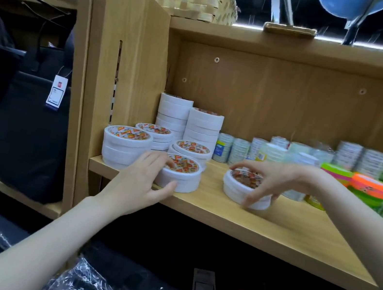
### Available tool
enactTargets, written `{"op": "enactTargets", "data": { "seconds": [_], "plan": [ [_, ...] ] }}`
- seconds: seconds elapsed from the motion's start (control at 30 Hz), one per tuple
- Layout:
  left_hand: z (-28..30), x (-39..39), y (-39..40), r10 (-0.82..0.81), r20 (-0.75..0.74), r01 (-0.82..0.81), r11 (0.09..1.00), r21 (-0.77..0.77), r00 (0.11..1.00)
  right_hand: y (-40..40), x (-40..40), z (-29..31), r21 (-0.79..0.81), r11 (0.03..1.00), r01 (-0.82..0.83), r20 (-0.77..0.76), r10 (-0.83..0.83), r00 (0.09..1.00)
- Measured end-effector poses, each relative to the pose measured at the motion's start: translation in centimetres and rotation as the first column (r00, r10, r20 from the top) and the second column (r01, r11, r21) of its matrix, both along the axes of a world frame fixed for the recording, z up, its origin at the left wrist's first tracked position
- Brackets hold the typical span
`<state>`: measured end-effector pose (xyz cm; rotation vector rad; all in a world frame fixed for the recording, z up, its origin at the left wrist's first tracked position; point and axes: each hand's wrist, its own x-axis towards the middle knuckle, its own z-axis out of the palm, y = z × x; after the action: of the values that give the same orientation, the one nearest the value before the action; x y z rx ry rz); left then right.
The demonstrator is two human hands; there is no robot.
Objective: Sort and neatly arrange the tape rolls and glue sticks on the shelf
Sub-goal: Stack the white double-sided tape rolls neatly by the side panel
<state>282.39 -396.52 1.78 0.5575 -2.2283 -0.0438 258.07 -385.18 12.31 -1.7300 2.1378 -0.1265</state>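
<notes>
Your left hand grips a short stack of white tape rolls with orange-printed cores near the front edge of the light wooden shelf, thumb curled against the stack's front and fingers wrapped over its left side and top. Your right hand holds a second low stack of the same white rolls just to the right, fingertips over the rim and thumb pressed on its front wall. Both stacks sit on the shelf board, apart from each other. Behind your left hand stand more white tape stacks, the tallest against the back-left corner. Further right sit small clear tape rolls and green and orange packs.
</notes>
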Motion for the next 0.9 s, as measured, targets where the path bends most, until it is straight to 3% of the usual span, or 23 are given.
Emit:
{"op": "enactTargets", "data": {
  "seconds": [0.13,0.3,0.43,0.53,0.6,0.73,0.9],
  "plan": [
    [0.7,0.2,0.4,-0.015,0.054,0.012,0.998,0.063,0.998,-0.5,1.0,-0.3,-0.053,0.998,-0.020,0.150,0.028,0.988],
    [1.2,0.4,0.8,-0.035,0.071,0.027,0.994,0.105,0.997,-0.4,1.7,0.4,-0.043,0.998,-0.046,0.049,0.048,0.998],
    [2.1,-0.2,1.4,-0.077,0.030,0.075,0.995,0.067,0.997,0.8,0.3,1.1,-0.160,0.987,-0.022,0.072,0.034,0.997],
    [4.2,-2.4,2.3,-0.134,0.147,0.118,0.987,0.110,0.980,2.3,-1.1,1.9,-0.237,0.971,0.042,0.086,-0.022,0.996],
    [5.8,-4.4,2.7,-0.111,0.320,0.077,0.990,0.117,0.941,3.2,-1.9,1.6,-0.233,0.971,0.052,0.034,-0.046,0.998],
    [8.3,-7.5,2.7,0.106,0.600,-0.077,0.994,-0.074,0.793,4.3,-3.3,0.3,-0.147,0.988,0.053,0.011,-0.052,0.999],
    [9.6,-10.5,2.9,-0.063,0.802,-0.131,0.976,0.173,0.593,4.2,-4.5,-0.4,-0.122,0.992,-0.011,0.003,0.012,1.000]
  ]
}}
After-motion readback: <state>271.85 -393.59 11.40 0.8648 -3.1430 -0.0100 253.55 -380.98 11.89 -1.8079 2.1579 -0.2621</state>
